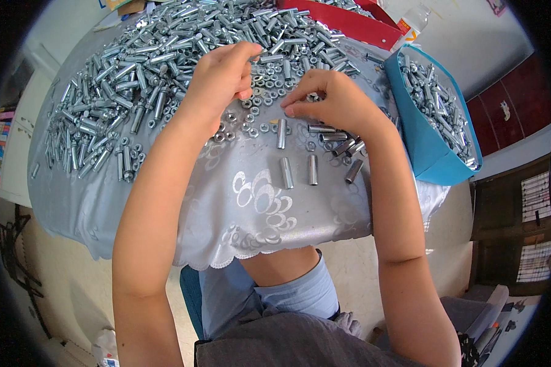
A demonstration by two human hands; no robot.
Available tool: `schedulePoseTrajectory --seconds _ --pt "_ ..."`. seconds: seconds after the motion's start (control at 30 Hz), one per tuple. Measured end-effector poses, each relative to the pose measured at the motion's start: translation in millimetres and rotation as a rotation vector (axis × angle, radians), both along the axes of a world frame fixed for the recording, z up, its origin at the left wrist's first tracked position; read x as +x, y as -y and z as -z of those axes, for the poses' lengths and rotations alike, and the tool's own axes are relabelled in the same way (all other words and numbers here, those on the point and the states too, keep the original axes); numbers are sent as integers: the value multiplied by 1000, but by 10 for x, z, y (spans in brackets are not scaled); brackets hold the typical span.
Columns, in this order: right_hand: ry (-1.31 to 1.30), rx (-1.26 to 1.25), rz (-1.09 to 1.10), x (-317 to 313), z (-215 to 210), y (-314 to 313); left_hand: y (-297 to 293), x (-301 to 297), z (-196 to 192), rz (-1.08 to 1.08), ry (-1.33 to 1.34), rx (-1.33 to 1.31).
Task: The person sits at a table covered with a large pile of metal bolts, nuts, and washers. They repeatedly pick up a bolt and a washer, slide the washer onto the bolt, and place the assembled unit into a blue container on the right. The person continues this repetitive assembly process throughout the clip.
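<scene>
My left hand [223, 76] is raised over the near side of a large heap of metal expansion bolts [183, 43]. Its fingers are curled in, and whatever they may hold is hidden. To the right, my right hand [333, 101] has thumb and forefinger brought together low over the table; I cannot make out anything between them. Just below those fingertips stands or lies a shiny metal sleeve [281, 134]. Two more sleeves, one left [287, 173] and one right [313, 170], lie nearer me. Loose nuts [254, 110] and washers are scattered between my hands.
A teal fabric bin [419, 140] full of bolts stands at the right edge. At the back are a red box [343, 27] with more metal parts and a clear plastic bottle [415, 23]. A silvery patterned tablecloth [257, 214] covers the round table. More sleeves [343, 144] lie beneath my right wrist.
</scene>
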State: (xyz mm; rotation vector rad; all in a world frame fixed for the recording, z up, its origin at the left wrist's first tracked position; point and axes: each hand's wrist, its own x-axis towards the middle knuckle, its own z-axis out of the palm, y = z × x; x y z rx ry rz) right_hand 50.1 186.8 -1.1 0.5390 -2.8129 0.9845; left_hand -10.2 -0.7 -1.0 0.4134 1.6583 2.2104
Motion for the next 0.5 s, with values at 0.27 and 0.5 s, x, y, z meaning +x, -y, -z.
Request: schedulePoseTrajectory --seconds 0.27,0.5 --pt "47 131 -27 15 -62 17 15 6 -5 4 -35 -13" --pt "105 -241 88 24 -101 123 -21 45 -5 9 -60 -74"
